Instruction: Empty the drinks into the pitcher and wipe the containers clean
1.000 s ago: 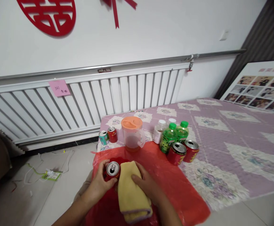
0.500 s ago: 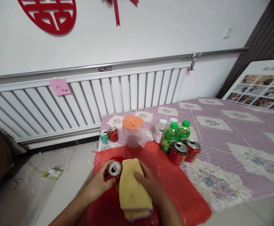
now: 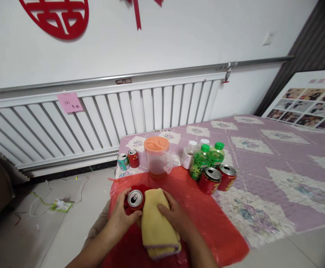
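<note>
My left hand (image 3: 123, 213) is wrapped round the left side of a red drink can (image 3: 135, 200), which stands upright with its opened silver top facing me. In my right hand (image 3: 174, 214) is a folded yellow cloth (image 3: 159, 223), thumb on top and fingers behind its right edge. The cloth hangs right beside the can, its left edge close against it; whether they touch I cannot tell. Beneath both hands lies a red plastic sheet (image 3: 207, 227) over the near part of the table.
Behind the hands stands a clear pitcher (image 3: 156, 160) with an orange lid. To its left are a teal can (image 3: 123, 162) and a small red can (image 3: 133, 159). On the right, green-capped bottles (image 3: 200, 163), white-capped bottles (image 3: 188, 155) and two red cans (image 3: 210, 181) cluster together. A white radiator (image 3: 151, 108) lines the wall.
Both hands keep their hold on the can and the cloth, with hardly any movement. The whole view has shifted slightly.
</note>
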Tool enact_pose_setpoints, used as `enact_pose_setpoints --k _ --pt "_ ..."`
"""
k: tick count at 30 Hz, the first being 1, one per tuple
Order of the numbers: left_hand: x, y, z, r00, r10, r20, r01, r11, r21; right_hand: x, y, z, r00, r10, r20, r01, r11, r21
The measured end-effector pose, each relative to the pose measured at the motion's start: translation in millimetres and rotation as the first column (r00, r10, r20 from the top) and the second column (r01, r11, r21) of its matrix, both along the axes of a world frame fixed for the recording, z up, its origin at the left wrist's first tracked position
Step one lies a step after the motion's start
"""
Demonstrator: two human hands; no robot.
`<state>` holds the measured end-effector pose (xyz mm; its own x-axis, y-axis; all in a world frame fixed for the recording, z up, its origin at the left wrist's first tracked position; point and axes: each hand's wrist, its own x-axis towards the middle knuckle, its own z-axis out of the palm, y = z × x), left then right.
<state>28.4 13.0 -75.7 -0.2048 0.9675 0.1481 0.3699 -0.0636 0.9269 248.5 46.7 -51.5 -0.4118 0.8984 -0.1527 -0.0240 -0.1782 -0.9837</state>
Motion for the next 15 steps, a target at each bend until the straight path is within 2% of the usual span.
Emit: enact_pose_setpoints --k 3,6,9,15 --pt "-0.4 1.5 0.5 1.0 -0.02 0.022 0.02 1.0 0.0 1.2 -3.1 6.0 0.992 0.005 -0.126 -0.011 0.999 -0.048" --pt "-1.9 1.6 5.6 0.996 -0.081 0.033 0.081 0.997 -0.001 1.7 -3.8 7.1 0.99 0.005 -0.142 -0.012 0.999 -0.049" --pt "-4.1 1.5 13.4 0.992 -0.12 0.039 0.121 0.992 -0.029 1.1 -1.0 1.8 0.997 0.02 -0.071 -0.023 0.999 -0.03" --pt "-11.7 3.1 26.6 0.975 -0.221 0.026 0.222 0.971 -0.09 1.7 4.2 -8.8 0.984 0.01 0.175 -0.02 0.998 0.055"
